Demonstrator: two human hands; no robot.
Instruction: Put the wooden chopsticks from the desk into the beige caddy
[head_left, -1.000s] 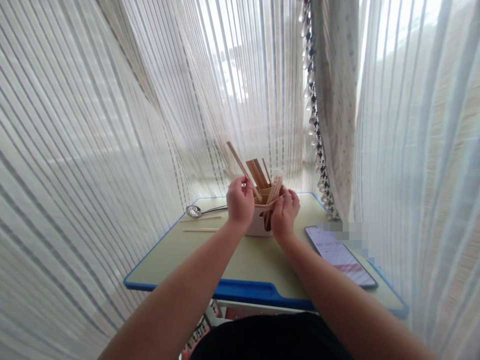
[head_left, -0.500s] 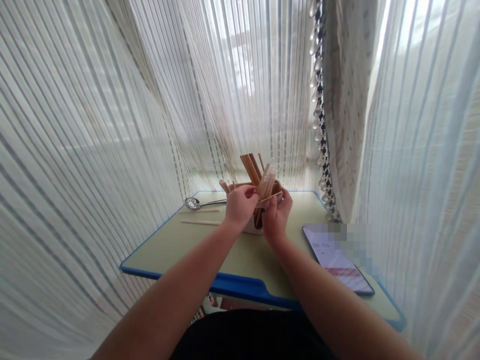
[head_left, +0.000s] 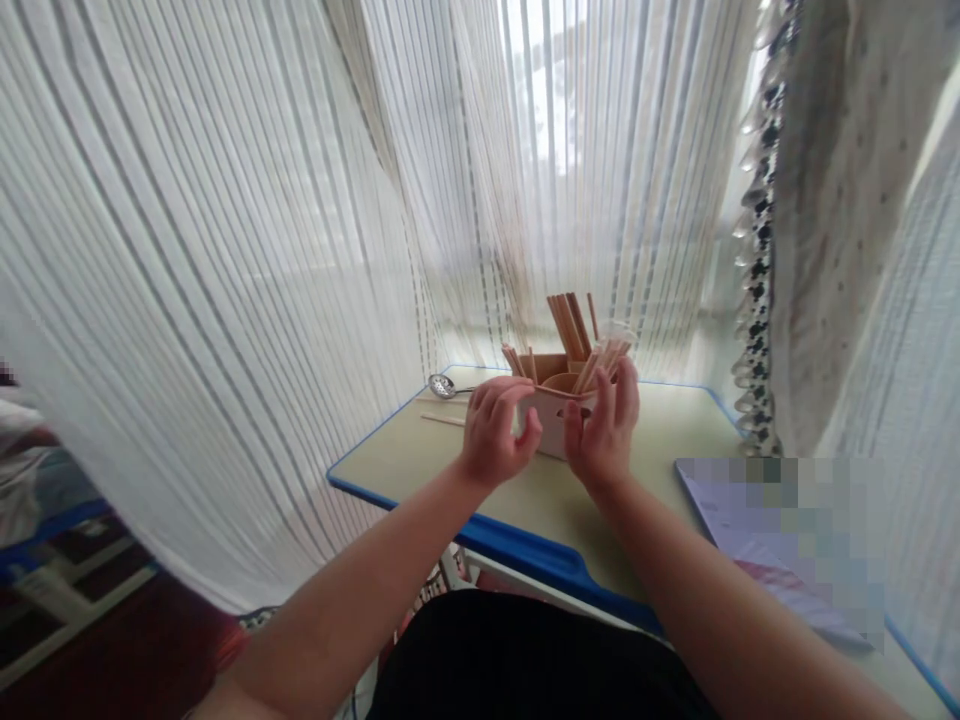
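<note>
A white box (head_left: 551, 432) with a brown inside stands on the table. Brown chopsticks (head_left: 568, 325) rise from its back, and paler sticks in clear plastic (head_left: 611, 358) lean at its right. A few light sticks (head_left: 513, 360) show at the left end. At the box's front left is my left hand (head_left: 496, 432), open, thumb apart from the fingers; fingertips are by the rim. My right hand (head_left: 606, 425) is open at the front right corner, fingers spread against or close to the box. Whether either hand touches it, I cannot tell.
A slotted metal skimmer (head_left: 442, 386) and loose pale sticks (head_left: 442, 418) lie left of the box. On the right is a phone (head_left: 739, 535), partly blurred out. The table (head_left: 540, 500) has a blue edge. Striped sheer curtains (head_left: 300, 250) hang around it.
My view has swung left, so the table sits further right in the picture. My left hand has let go of the sticks and moved to the box's front left; my right hand's fingers have spread.
</note>
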